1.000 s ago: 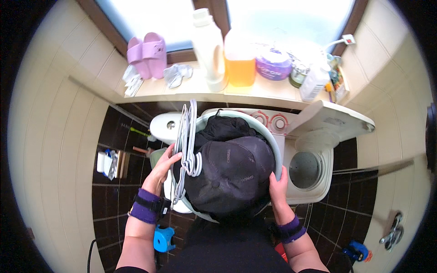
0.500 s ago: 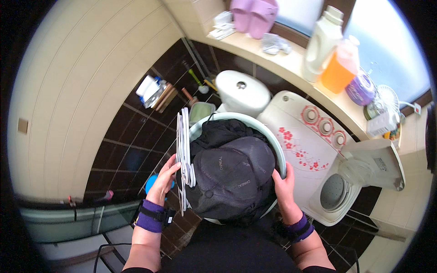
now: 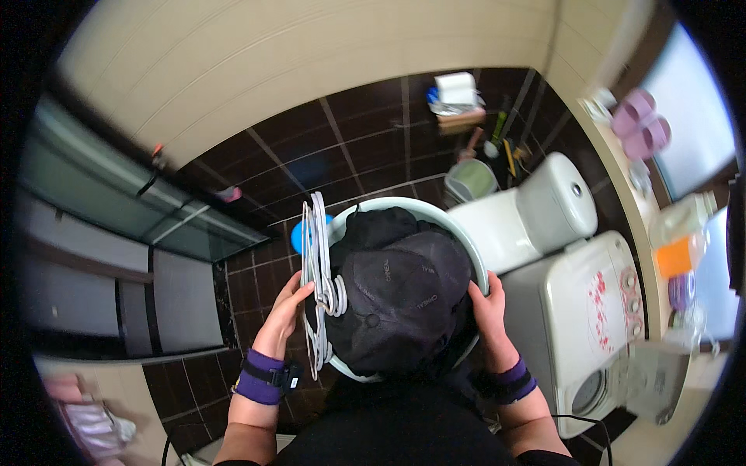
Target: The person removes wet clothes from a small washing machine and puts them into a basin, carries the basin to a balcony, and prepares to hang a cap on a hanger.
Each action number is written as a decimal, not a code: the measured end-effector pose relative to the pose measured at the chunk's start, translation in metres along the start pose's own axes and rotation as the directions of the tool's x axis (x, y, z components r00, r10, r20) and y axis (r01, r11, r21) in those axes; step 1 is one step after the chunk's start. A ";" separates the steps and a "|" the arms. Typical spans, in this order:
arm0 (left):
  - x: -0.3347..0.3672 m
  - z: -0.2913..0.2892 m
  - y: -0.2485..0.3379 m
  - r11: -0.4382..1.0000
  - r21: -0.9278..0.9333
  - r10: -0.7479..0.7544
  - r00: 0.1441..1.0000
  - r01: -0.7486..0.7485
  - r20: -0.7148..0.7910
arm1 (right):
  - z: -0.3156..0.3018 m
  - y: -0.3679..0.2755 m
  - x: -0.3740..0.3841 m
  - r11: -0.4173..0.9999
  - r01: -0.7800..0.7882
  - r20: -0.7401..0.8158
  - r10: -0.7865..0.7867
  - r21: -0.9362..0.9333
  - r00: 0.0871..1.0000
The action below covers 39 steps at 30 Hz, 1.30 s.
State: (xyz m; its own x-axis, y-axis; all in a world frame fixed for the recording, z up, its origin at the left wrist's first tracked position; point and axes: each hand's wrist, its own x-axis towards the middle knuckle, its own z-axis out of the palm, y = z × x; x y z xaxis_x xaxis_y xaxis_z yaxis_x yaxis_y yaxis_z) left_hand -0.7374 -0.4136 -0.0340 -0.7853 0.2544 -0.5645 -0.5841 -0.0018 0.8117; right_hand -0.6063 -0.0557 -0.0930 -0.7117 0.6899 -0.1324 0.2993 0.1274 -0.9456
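A pale blue-green basin [image 3: 423,208] is held in front of my body, between my two hands. Black clothes [image 3: 378,227] fill it, and a black cap [image 3: 404,295] with faint lettering lies on top. Along its left side stand several white clothes hangers [image 3: 316,256] in a bunch. My left hand [image 3: 289,307] is closed at this side, thumb against the hangers; its fingertips are hidden behind them. On the opposite side, my right hand [image 3: 488,307] grips the basin's rim, thumb inside and fingers outside.
To the right are a white toilet [image 3: 528,221] and a washing machine [image 3: 571,311] with its spinner lid raised. A waste bin [image 3: 472,180] stands beyond the basin. Slippers [image 3: 641,124] and bottles line the windowsill. A glass partition [image 3: 116,179] is at left, a blue object [image 3: 298,237] behind the hangers.
My view has turned left: the toilet, washing machine and windowsill have shifted right, and more of the glass partition shows. Basin, cap and hangers have come round with me, both hands keeping their grip.
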 end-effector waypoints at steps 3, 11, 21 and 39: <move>-0.018 -0.071 -0.010 0.995 -0.083 0.054 0.992 -0.063 -0.111 | 0.071 -0.020 -0.007 0.998 0.069 0.124 -0.066 -0.015 0.990; -0.056 -0.196 -0.076 0.942 -0.229 0.148 0.916 -0.245 -0.373 | 0.223 -0.060 -0.024 0.940 0.339 0.412 -0.298 -0.030 0.861; -0.054 -0.265 -0.105 0.895 -0.326 0.071 0.821 -0.303 -0.567 | 0.365 -0.090 -0.007 0.887 0.460 0.666 -0.321 -0.037 0.673; -0.072 -0.343 -0.096 0.724 -0.435 -0.142 0.502 -0.535 -0.853 | 0.626 -0.137 -0.041 0.847 0.512 0.942 -0.273 0.139 0.196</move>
State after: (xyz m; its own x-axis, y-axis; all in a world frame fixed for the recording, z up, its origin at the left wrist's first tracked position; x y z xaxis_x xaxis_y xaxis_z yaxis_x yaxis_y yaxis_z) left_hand -0.6954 -0.7631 -0.1233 -0.4869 -0.6971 -0.5264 -0.0921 -0.5583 0.8245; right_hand -1.0161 -0.5477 -0.1439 -0.8197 -0.5709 -0.0474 -0.1995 0.3622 -0.9105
